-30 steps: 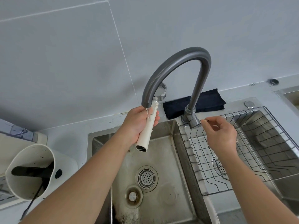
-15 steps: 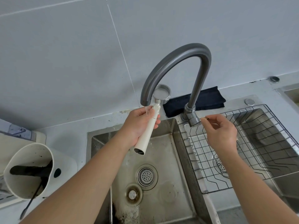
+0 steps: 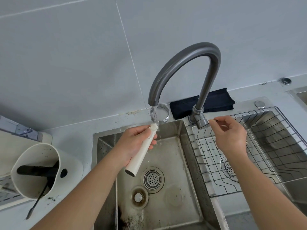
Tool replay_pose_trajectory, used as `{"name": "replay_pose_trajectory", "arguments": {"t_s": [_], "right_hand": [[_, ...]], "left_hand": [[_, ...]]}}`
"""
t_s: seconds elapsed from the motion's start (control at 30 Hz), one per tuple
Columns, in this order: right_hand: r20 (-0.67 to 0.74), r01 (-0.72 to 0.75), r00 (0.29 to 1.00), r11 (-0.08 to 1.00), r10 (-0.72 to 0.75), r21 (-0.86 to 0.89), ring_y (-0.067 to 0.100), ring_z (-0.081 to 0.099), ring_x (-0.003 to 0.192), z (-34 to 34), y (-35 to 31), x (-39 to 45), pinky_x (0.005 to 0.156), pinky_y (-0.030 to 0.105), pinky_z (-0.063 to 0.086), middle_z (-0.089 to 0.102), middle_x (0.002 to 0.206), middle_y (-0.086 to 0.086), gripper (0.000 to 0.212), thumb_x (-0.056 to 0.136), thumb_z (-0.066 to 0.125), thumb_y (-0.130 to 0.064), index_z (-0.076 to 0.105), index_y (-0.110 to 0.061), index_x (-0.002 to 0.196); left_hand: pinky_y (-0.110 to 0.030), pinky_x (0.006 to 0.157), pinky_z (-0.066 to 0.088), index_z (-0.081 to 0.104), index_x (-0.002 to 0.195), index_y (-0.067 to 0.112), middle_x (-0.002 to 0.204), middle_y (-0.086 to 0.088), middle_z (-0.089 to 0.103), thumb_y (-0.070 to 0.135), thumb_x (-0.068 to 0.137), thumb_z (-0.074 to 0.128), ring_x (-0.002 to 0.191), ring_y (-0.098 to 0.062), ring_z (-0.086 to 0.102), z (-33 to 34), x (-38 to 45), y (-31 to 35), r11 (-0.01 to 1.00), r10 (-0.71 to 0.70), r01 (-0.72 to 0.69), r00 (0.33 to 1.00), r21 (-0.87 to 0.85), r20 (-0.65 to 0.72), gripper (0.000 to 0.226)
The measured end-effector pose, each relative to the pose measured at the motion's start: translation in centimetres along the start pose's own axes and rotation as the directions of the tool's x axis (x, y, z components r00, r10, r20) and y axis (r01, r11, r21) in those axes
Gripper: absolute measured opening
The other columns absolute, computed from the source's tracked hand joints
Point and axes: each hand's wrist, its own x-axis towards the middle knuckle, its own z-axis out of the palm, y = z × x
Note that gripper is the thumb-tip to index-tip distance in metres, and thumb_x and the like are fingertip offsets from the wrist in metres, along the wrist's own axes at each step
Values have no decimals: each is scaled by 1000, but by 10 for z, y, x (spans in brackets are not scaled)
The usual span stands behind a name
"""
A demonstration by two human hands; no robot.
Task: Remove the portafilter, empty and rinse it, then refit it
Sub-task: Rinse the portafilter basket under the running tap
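Observation:
My left hand (image 3: 132, 145) grips the cream handle of the portafilter (image 3: 141, 155), which points up and away from me. Its steel basket (image 3: 162, 112) sits just behind the spout of the grey arched tap (image 3: 187, 58). Water runs from the spout onto the neck of the portafilter and splashes over my fingers into the left sink basin (image 3: 167, 209). My right hand (image 3: 230, 136) pinches the thin tap lever (image 3: 214, 120) at the tap's base, thumb and forefinger together.
A wire rack (image 3: 259, 163) lies over the right sink basin. A folded dark cloth (image 3: 214, 102) rests behind the tap. A white knock box (image 3: 38, 171) with a black bar stands on the counter at left. The left basin has a strainer drain (image 3: 152, 179).
Water has started running from the spout. My left hand has lowered the portafilter a little under the stream. My right hand stays at the tap lever.

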Motion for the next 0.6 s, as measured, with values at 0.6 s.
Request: {"name": "replay_pose_trajectory", "arguments": {"t_s": [0.6], "right_hand": [[-2, -10, 1000, 1000, 10, -1, -14, 63, 73, 0, -2, -1, 58, 9, 42, 71, 79, -15, 10, 85, 74, -38, 66, -34, 82]], "left_hand": [[-5, 66, 43, 66, 95, 58, 86, 35, 69, 20, 81, 77, 85, 15, 63, -38, -9, -12, 821, 106, -67, 994, 566, -35, 42]]}}
